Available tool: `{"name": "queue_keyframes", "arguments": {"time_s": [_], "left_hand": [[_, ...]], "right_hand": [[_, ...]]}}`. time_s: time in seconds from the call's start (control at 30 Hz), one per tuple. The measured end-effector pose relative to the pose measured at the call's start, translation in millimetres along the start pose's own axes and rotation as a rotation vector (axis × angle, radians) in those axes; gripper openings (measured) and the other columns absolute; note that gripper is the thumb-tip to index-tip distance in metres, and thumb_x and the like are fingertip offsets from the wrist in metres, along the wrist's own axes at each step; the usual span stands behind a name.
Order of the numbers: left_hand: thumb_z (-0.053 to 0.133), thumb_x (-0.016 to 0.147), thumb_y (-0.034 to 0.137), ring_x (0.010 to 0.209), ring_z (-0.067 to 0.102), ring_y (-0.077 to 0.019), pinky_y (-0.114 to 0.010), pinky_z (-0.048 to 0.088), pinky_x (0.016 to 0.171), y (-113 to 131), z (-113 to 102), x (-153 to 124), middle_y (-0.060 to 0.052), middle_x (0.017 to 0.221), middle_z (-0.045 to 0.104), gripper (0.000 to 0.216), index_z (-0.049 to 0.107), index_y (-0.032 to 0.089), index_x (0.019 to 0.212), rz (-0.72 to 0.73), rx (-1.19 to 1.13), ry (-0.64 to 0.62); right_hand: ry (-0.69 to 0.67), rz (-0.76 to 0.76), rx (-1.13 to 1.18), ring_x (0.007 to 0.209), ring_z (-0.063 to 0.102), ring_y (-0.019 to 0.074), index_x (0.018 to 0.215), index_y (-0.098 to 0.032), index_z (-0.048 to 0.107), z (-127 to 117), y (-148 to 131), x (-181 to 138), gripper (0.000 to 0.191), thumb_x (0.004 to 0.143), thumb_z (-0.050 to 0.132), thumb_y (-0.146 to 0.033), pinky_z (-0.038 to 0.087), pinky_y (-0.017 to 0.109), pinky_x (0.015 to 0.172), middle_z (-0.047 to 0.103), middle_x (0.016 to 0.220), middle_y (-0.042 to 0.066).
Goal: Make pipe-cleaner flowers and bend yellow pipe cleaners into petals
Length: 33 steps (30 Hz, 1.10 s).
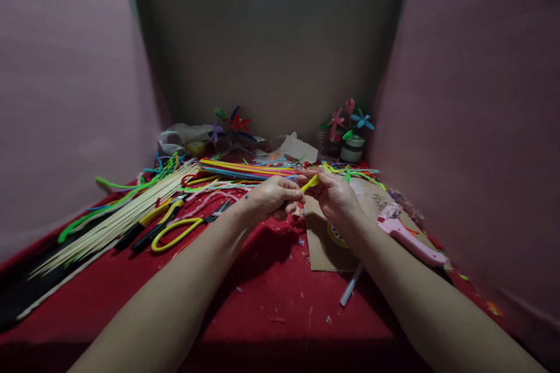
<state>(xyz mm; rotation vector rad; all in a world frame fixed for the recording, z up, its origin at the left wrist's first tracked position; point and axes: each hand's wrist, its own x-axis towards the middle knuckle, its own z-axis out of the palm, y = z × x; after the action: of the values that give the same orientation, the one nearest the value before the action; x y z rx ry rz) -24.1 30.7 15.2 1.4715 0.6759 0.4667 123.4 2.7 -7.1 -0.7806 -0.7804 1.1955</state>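
yellow pipe cleaner (310,183) lying left-right, slight tilt

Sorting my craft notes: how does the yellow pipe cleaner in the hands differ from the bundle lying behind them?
The yellow pipe cleaner is a single piece, pinched between the left hand and right hand; the bundle is many pieces, lying untouched on the red cloth. The held one is yellow only; the bundle mixes yellow, orange and blue. Both are thin stems.

Pipe cleaner (310,183) — left hand (273,197), right hand (335,195)
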Motion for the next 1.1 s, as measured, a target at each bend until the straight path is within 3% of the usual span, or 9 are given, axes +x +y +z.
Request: {"name": "queue_keyframes", "arguments": {"time_s": [0.2,0.47,0.63,0.83,0.93,1.03,1.1], "left_hand": [[0.056,0.075,0.025,0.023,0.029,-0.0028,-0.017,0.02,0.029,-3,-2,2,0.005,0.036,0.045,0.016,0.057,0.011,0.068,0.031,-0.001,0.018],[0.058,0.076,0.029,0.035,0.049,-0.0065,-0.017,0.034,0.037,-9,-8,6,-0.001,0.053,0.059,0.02,0.051,0.012,0.069,0.068,0.078,0.037],[0.055,0.077,0.027,0.032,0.048,-0.0067,-0.017,0.033,0.036,-6,-4,6,0.001,0.048,0.056,0.018,0.049,0.013,0.068,0.034,0.107,0.125],[0.052,0.076,0.025,0.028,0.045,-0.0069,-0.017,0.029,0.033,-3,-3,5,0.0,0.047,0.059,0.018,0.047,0.014,0.063,-0.018,0.137,0.201],[0.052,0.075,0.028,0.027,0.044,-0.0069,-0.017,0.027,0.032,-6,-4,6,0.0,0.045,0.058,0.019,0.047,0.015,0.063,-0.031,0.155,0.213],[0.05,0.075,0.032,0.026,0.041,-0.007,-0.018,0.025,0.031,-11,-6,12,0.001,0.043,0.056,0.022,0.048,0.015,0.062,-0.03,0.204,0.202],[0.052,0.072,0.032,0.027,0.04,-0.0066,-0.018,0.025,0.032,-13,-6,19,0.002,0.041,0.053,0.023,0.049,0.014,0.059,-0.031,0.274,0.204]], "right_hand": [[0.008,-0.002,-0.006,0.065,0.066,0.0173,0.072,-0.015,0.063,-1,-1,1,0.018,0.08,0.056,-0.03,0.05,0.029,0.064,0.07,0.069,0.007],[-0.01,-0.004,-0.05,0.055,0.064,0.0157,0.076,-0.014,0.063,-2,2,4,0.021,0.078,0.057,-0.034,0.05,0.028,0.057,0.069,0.065,0.006],[0.1,-0.015,0.005,0.054,0.063,0.0165,0.081,-0.014,0.061,1,-10,4,0.033,0.08,0.052,-0.046,0.049,0.028,0.052,0.068,0.062,0.007],[0.278,-0.131,-0.013,0.056,0.062,0.015,0.077,-0.015,0.059,-12,-20,15,0.028,0.078,0.053,-0.042,0.045,0.024,0.05,0.068,0.066,0.007],[0.318,-0.266,-0.13,0.053,0.057,0.0134,0.077,-0.015,0.06,-15,-19,12,0.026,0.078,0.053,-0.04,0.042,0.024,0.049,0.066,0.065,0.005],[0.219,-0.473,-0.434,0.056,0.055,0.013,0.076,-0.016,0.063,-5,-12,-7,0.026,0.082,0.047,-0.036,0.041,0.024,0.054,0.063,0.063,0.003],[-0.006,-0.581,-0.663,0.056,0.054,0.0131,0.071,-0.017,0.062,6,-4,-26,0.029,0.085,0.043,-0.032,0.042,0.025,0.055,0.06,0.059,0.002]]}}
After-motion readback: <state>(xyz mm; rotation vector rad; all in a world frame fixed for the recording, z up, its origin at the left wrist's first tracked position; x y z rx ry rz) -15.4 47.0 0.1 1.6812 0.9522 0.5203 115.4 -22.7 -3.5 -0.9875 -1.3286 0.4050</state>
